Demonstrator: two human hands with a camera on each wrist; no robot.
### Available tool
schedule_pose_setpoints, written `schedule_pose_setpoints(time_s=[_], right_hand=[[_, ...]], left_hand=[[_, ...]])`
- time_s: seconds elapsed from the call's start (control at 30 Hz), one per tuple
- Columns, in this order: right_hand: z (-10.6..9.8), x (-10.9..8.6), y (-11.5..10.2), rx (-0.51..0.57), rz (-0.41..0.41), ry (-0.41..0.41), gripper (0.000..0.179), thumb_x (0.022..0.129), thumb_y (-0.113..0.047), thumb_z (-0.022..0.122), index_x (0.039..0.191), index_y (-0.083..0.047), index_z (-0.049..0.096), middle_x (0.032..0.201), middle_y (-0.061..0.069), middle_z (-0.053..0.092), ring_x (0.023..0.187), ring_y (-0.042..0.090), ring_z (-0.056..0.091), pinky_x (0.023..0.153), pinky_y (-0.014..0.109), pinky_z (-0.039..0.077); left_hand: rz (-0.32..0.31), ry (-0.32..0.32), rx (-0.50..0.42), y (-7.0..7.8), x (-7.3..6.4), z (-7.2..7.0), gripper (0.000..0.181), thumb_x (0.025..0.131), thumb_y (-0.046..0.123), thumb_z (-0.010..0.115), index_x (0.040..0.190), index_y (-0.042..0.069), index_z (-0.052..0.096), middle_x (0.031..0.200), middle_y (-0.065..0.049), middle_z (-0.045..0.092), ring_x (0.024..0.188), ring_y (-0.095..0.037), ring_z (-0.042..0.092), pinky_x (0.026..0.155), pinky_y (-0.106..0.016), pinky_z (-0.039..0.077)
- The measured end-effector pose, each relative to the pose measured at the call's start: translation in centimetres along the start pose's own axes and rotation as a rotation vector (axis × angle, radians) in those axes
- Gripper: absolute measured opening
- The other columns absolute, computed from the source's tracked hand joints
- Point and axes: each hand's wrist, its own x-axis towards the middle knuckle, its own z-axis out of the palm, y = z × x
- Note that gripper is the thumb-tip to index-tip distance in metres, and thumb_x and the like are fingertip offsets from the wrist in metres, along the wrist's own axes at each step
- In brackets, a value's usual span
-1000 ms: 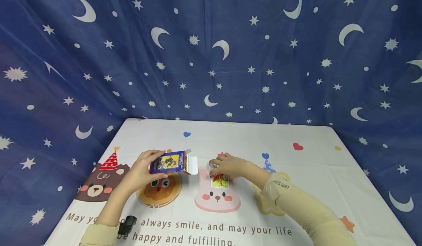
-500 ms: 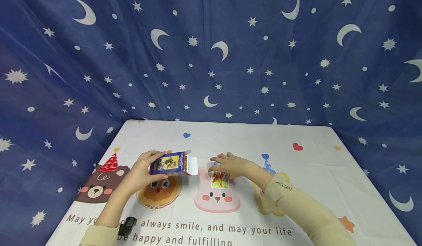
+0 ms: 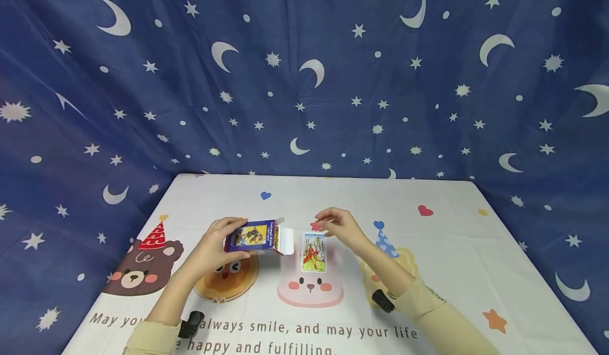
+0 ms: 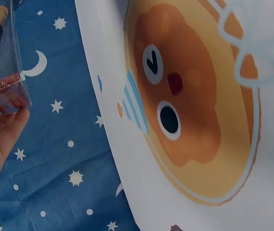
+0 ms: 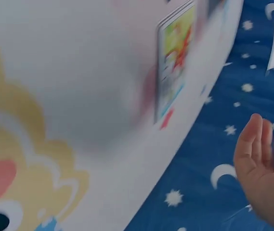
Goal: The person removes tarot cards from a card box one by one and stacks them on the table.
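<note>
My left hand (image 3: 214, 246) grips a blue tarot card box (image 3: 251, 236) by its closed end, thumb on the near side and fingers on the far side. The box lies sideways with its white flap open toward the right, and card edges show in the opening. In the left wrist view, fingers press the box's red-edged end (image 4: 9, 94). A small stack of tarot cards (image 3: 313, 252), face up with a red figure on top, lies right of the flap. My right hand (image 3: 346, 232) hovers just beyond the stack's upper right corner, fingers loosely bent and holding nothing.
A white tablecloth (image 3: 447, 270) printed with cartoon animals, hearts and lettering covers the table. Behind it and at the left hangs a blue curtain (image 3: 342, 80) with moons and stars. Black wrist straps (image 3: 192, 324) show at both sleeves.
My right hand has come off the card stack and moved up and right, uncovering the whole top card. The left hand, still holding the box, appears slightly further right.
</note>
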Motion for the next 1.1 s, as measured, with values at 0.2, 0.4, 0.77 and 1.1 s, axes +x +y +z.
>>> schedule_pose_setpoints(time_s=[0.2, 0.4, 0.77, 1.1], right_hand=[[0.8, -1.2, -1.3, 0.198, 0.199, 0.082, 0.028, 0.092, -0.005, 0.053, 0.113, 0.011, 0.056, 0.099, 0.017, 0.069, 0.084, 0.021, 0.068, 0.074, 0.031, 0.058], [1.1, -2.6, -1.9, 0.262, 0.234, 0.045, 0.032, 0.092, -0.008, 0.052, 0.118, 0.012, 0.052, 0.092, 0.004, 0.069, 0.081, 0.014, 0.066, 0.074, 0.026, 0.057], [2.2, -4.2, -2.2, 0.310, 0.236, -0.055, 0.031, 0.092, -0.006, 0.049, 0.118, 0.011, 0.052, 0.091, 0.006, 0.071, 0.084, 0.015, 0.070, 0.079, 0.035, 0.058], [3.9, -4.1, -2.5, 0.337, 0.281, -0.060, 0.034, 0.091, -0.008, 0.054, 0.118, 0.011, 0.051, 0.085, 0.001, 0.067, 0.072, 0.010, 0.065, 0.072, 0.027, 0.057]], left_hand=[[0.020, 0.022, -0.004, 0.2, 0.1, 0.3, 0.071, 0.067, 0.021, 0.085, 0.130, 0.004, 0.055, 0.129, -0.019, 0.052, 0.123, -0.038, 0.043, 0.101, -0.058, 0.040], [0.003, 0.009, -0.022, 0.0, -0.2, 1.2, 0.071, 0.067, 0.021, 0.085, 0.129, 0.005, 0.056, 0.136, -0.022, 0.048, 0.126, -0.040, 0.041, 0.102, -0.058, 0.039], [-0.005, -0.005, -0.025, 0.9, -0.1, 1.7, 0.072, 0.065, 0.022, 0.086, 0.130, 0.008, 0.056, 0.132, -0.016, 0.051, 0.125, -0.036, 0.043, 0.101, -0.056, 0.042], [0.079, 0.028, -0.051, 1.7, 0.1, 1.8, 0.070, 0.063, 0.017, 0.087, 0.126, 0.005, 0.059, 0.125, -0.014, 0.056, 0.119, -0.033, 0.047, 0.099, -0.052, 0.044]])
